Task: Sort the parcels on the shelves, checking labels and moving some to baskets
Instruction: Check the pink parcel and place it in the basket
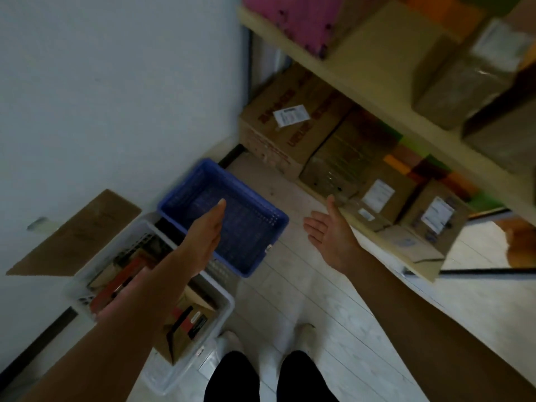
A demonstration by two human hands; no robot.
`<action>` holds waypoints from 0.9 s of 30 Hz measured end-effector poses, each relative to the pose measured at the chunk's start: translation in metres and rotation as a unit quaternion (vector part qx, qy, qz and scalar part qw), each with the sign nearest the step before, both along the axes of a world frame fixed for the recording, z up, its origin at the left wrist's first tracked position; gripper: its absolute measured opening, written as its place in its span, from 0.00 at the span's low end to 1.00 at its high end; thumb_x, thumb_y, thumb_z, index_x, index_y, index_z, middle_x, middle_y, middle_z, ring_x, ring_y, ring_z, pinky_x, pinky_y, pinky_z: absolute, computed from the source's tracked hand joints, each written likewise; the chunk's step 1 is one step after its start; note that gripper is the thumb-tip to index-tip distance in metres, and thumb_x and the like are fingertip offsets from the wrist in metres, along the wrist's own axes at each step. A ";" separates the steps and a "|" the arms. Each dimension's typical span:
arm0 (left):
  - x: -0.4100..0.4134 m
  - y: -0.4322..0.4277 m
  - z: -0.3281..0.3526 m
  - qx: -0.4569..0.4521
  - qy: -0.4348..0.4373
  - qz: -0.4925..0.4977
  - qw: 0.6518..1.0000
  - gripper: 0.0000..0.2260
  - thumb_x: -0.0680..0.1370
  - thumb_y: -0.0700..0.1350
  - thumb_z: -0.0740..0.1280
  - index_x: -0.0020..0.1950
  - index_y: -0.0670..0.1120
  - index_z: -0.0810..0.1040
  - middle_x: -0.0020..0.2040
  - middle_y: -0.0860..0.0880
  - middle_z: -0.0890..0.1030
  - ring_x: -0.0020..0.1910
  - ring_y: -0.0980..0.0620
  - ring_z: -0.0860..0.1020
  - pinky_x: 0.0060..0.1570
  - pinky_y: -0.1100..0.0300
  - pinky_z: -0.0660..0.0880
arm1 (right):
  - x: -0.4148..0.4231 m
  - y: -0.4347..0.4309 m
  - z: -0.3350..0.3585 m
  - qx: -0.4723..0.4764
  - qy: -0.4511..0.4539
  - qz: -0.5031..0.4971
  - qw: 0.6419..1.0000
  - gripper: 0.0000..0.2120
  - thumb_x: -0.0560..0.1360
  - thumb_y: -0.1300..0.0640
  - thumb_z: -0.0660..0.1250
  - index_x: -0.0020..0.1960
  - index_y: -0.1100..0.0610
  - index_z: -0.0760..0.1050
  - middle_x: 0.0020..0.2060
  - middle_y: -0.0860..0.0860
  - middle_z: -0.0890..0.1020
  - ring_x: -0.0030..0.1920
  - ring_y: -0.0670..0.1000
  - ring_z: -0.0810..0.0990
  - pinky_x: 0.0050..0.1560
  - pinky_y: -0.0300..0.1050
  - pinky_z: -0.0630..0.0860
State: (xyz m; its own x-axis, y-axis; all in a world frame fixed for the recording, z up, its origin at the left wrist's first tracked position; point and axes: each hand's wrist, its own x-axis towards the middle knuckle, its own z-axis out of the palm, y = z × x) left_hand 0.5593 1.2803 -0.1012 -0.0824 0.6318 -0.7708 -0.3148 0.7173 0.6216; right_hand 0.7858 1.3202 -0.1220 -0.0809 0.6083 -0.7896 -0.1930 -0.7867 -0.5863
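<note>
Both my hands are stretched out in front of me and hold nothing. My left hand (207, 232) is flat, fingers straight, above the empty blue basket (262, 211) on the floor. My right hand (330, 230) is spread, palm up, just left of the lowest shelf's front edge. On that low shelf (417, 264) stand several brown cardboard parcels with white labels, among them a small one (385, 195) and another (435, 216). A large box with red print (278, 134) stands at the shelf's far end. A white basket (220, 311) under my left forearm holds several parcels.
An upper shelf board (362, 74) carries a pink parcel (293, 18) and more brown boxes (461, 91). A flat piece of cardboard (75, 236) leans on the white wall to the left. My legs and feet show at the bottom over pale floorboards (319, 300).
</note>
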 end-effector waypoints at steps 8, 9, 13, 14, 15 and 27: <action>0.057 0.019 -0.005 0.005 0.011 -0.051 0.999 0.28 0.83 0.56 0.57 0.80 0.45 0.58 0.77 0.51 0.63 0.77 0.50 0.61 0.74 0.57 0.58 | 0.060 -0.003 0.005 -0.005 -0.003 -0.044 0.999 0.37 0.81 0.35 0.52 0.78 0.61 0.59 0.75 0.59 0.67 0.75 0.56 0.65 0.77 0.52 0.59; 0.065 0.020 -0.005 0.003 0.011 -0.051 0.999 0.27 0.83 0.55 0.57 0.79 0.45 0.59 0.76 0.52 0.65 0.77 0.50 0.62 0.72 0.58 0.59 | 0.067 -0.003 0.004 -0.007 -0.001 -0.048 0.999 0.37 0.81 0.35 0.52 0.78 0.62 0.59 0.75 0.59 0.67 0.75 0.56 0.66 0.77 0.52 0.59; 0.092 0.026 -0.011 0.004 0.017 -0.068 0.998 0.27 0.83 0.54 0.57 0.79 0.45 0.59 0.79 0.47 0.62 0.78 0.48 0.60 0.74 0.56 0.58 | 0.089 -0.004 -0.003 -0.005 0.009 -0.066 0.998 0.37 0.81 0.36 0.52 0.78 0.62 0.59 0.75 0.59 0.68 0.75 0.56 0.66 0.76 0.51 0.59; 0.096 0.028 -0.013 0.003 0.021 -0.069 0.997 0.26 0.83 0.54 0.57 0.79 0.45 0.60 0.78 0.47 0.63 0.77 0.48 0.61 0.73 0.57 0.59 | 0.094 -0.004 -0.004 -0.004 0.011 -0.068 0.998 0.37 0.81 0.36 0.53 0.78 0.62 0.60 0.74 0.59 0.68 0.75 0.56 0.66 0.76 0.51 0.59; 0.099 0.028 -0.013 0.002 0.024 -0.073 0.997 0.26 0.83 0.54 0.57 0.79 0.45 0.60 0.78 0.47 0.63 0.77 0.48 0.62 0.73 0.58 0.59 | 0.097 -0.004 -0.005 -0.003 0.014 -0.070 0.997 0.37 0.81 0.36 0.53 0.78 0.62 0.60 0.74 0.59 0.68 0.75 0.56 0.66 0.76 0.51 0.59; 0.149 0.034 -0.010 -0.013 0.035 -0.099 0.994 0.24 0.83 0.54 0.58 0.77 0.45 0.64 0.73 0.51 0.69 0.68 0.51 0.71 0.68 0.59 0.66 | 0.147 -0.008 -0.002 0.008 0.023 -0.091 0.996 0.37 0.81 0.37 0.54 0.78 0.63 0.59 0.74 0.60 0.68 0.75 0.56 0.66 0.76 0.51 0.60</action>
